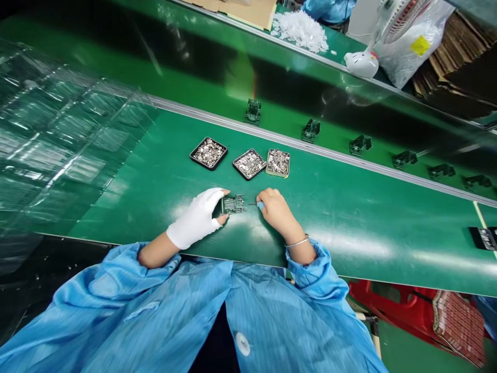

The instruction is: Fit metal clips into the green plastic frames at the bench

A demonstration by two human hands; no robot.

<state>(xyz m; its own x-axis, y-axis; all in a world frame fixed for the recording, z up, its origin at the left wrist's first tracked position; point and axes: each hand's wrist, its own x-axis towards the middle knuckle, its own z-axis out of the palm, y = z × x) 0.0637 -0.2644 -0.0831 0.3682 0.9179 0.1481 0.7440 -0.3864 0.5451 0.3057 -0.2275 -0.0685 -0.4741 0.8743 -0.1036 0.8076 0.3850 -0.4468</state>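
Observation:
My left hand (198, 218), in a white glove with bare fingertips, grips a small dark green frame-like part (233, 204) just above the worktop. Its thumb and fingers close on the part's left end. To the right, my right hand (275, 210) is bare and closed around a thin dark rod-like tool (252, 203), with something light blue (260, 205) at the fingers. The rod points left toward the part, with a small gap between them. Beyond the hands lie a left tray (208, 153), a middle tray (249, 163) and a right tray (278, 162), all holding small silvery metal pieces.
Clear plastic blister trays (70, 134) cover the left side of the green worktop (349, 217). Past a metal rail (272, 135), several similar green parts (310, 130) stand in a row. A raised shelf holds white pieces (301, 31) and a fan (363, 63). A red stool (388, 305) is lower right.

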